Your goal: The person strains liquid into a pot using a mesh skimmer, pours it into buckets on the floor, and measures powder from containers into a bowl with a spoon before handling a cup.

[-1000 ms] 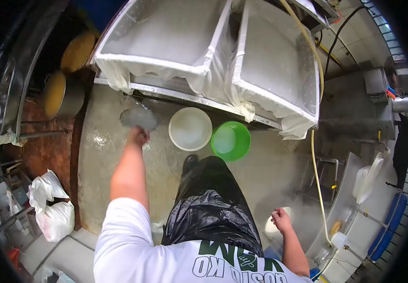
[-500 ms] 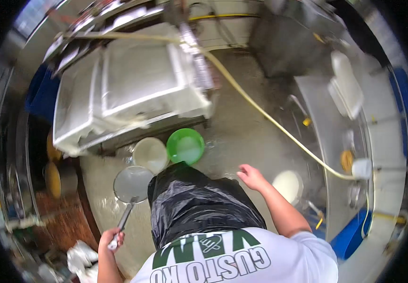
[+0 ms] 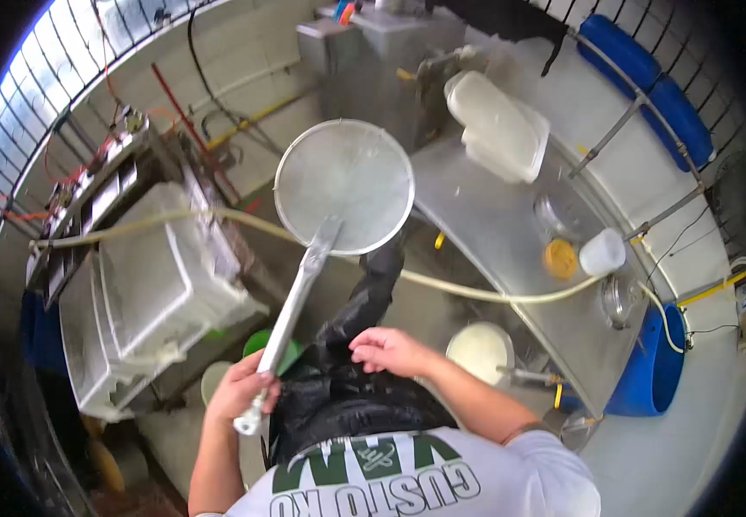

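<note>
My left hand (image 3: 242, 388) is closed around the long handle of a round fine-mesh strainer (image 3: 347, 177). The strainer is raised in front of me, its wide mesh disc facing up toward the camera. In front of my black apron (image 3: 351, 401), my right hand (image 3: 387, 351) is empty, its fingers loosely bent and apart. Below on the floor, near the left hand, is a green basin (image 3: 258, 343), partly hidden by my forearm and the apron. A bucket of pale liquid (image 3: 479, 346) stands to the right of my right hand.
A pale hose (image 3: 485, 296) stretches across the room onto the metal table (image 3: 511, 250) at right. White tubs (image 3: 502, 129), a white container (image 3: 603, 252) and a yellowish round item (image 3: 560, 258) lie there. White-lined trays (image 3: 153, 276) stand at left; a blue barrel (image 3: 646, 383) stands at right.
The strainer has risen from low on my left to in front of me, with my left hand still on its handle. My right hand has drawn inward. My view has turned to the right.
</note>
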